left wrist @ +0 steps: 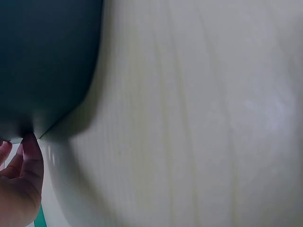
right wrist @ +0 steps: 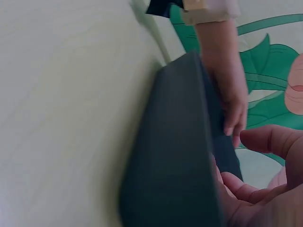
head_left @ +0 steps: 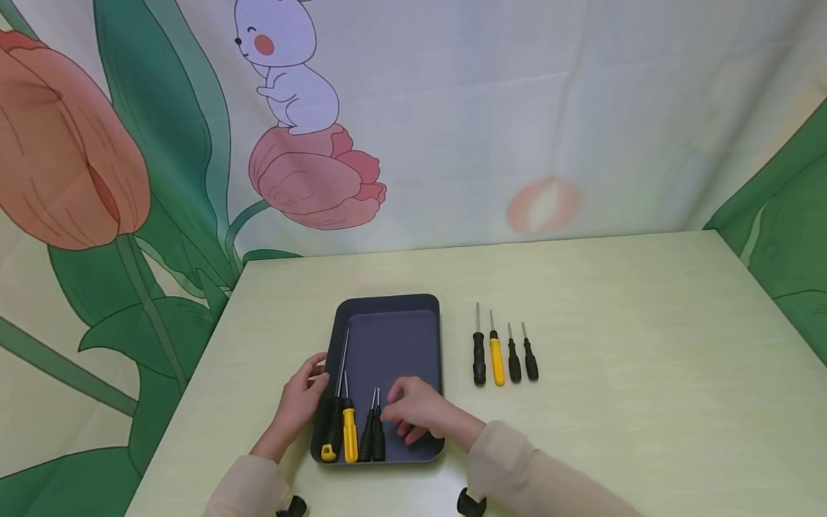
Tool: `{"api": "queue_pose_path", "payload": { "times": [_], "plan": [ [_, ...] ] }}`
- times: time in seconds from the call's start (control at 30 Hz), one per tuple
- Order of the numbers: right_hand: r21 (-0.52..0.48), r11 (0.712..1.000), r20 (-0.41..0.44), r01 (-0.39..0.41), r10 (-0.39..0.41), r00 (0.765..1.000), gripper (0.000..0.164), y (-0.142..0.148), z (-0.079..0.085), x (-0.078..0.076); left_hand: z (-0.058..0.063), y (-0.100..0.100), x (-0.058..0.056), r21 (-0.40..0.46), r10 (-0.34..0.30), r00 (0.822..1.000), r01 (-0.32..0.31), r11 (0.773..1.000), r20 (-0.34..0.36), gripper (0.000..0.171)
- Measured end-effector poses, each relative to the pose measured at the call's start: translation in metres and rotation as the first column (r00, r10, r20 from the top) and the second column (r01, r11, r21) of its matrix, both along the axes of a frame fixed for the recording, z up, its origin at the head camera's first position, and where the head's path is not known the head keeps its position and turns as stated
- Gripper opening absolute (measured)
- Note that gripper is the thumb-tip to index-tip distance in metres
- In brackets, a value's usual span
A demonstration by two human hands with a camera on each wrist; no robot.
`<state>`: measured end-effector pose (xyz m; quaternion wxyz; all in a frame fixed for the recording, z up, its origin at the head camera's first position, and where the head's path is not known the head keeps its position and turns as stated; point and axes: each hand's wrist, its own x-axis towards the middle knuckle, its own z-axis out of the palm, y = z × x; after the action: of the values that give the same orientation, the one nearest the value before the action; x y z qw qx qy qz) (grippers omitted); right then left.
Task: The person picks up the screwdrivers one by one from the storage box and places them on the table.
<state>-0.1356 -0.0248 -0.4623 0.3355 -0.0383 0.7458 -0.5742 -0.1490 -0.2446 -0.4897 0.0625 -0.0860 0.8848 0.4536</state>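
Currently, a dark blue-grey tray (head_left: 400, 345) sits on the pale table (head_left: 646, 402), and the person's left hand (head_left: 298, 401) is at its 9 o'clock side, fingertips touching the wall near the rim, the fingers only slightly bent. The right hand (head_left: 416, 411) reaches in over the tray's 4 o'clock part, its thumb standing apart from loosely bent fingers, just beside two small black screwdrivers (head_left: 378, 439) that lie side by side towards 6 o'clock. At 7 o'clock in the tray lies a yellow-handled screwdriver (head_left: 350, 434), and at 8 o'clock, along the wall, a long screwdriver (head_left: 335, 424) with a black handle and yellow butt. All four shafts point roughly to 12 o'clock. Outside, towards the tray's 3 o'clock, a row lies on the table: a larger black screwdriver (head_left: 479, 359), a second yellow one (head_left: 497, 361) and a pair of short black ones (head_left: 514, 365), tips likewise towards 12. Beyond the table's 12 o'clock edge hangs a printed cloth (head_left: 452, 143) with a white rabbit on a pink flower.
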Motion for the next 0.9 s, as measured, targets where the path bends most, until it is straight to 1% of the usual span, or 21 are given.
{"api": "queue_pose_path", "payload": {
  "times": [0.17, 0.3, 0.47, 0.63, 0.73, 0.9],
  "plan": [
    [0.032, 0.999, -0.004, 0.006, -0.006, 1.0, 0.02, -0.008, -0.011, 0.002, -0.001, 0.0, 0.0, -0.002, 0.0, 1.0, 0.0, 1.0, -0.001, 0.041],
    [0.043, 0.999, -0.021, 0.021, -0.02, 1.0, 0.02, -0.012, -0.016, 0.005, -0.001, -0.001, 0.0, -0.002, 0.0, 1.0, 0.0, 1.0, 0.006, 0.04],
    [0.063, 0.997, -0.054, 0.047, -0.043, 0.998, 0.022, -0.016, -0.017, 0.008, -0.002, -0.001, -0.001, 0.001, 0.003, 1.0, -0.003, 1.0, 0.01, 0.04],
    [0.105, 0.992, -0.099, 0.076, -0.065, 0.993, 0.022, -0.02, -0.02, 0.009, -0.002, 0.0, -0.001, 0.002, 0.003, 1.0, -0.004, 1.0, 0.012, 0.04],
    [0.138, 0.987, -0.138, 0.085, -0.066, 0.988, 0.021, -0.022, -0.023, 0.009, -0.002, 0.0, -0.001, 0.006, 0.005, 1.0, -0.005, 1.0, 0.016, 0.04],
    [0.17, 0.981, -0.166, 0.091, -0.063, 0.984, 0.021, -0.026, -0.026, 0.008, -0.002, 0.0, 0.0, 0.005, -0.007, 1.0, 0.007, 1.0, 0.003, 0.04]
  ]
}}
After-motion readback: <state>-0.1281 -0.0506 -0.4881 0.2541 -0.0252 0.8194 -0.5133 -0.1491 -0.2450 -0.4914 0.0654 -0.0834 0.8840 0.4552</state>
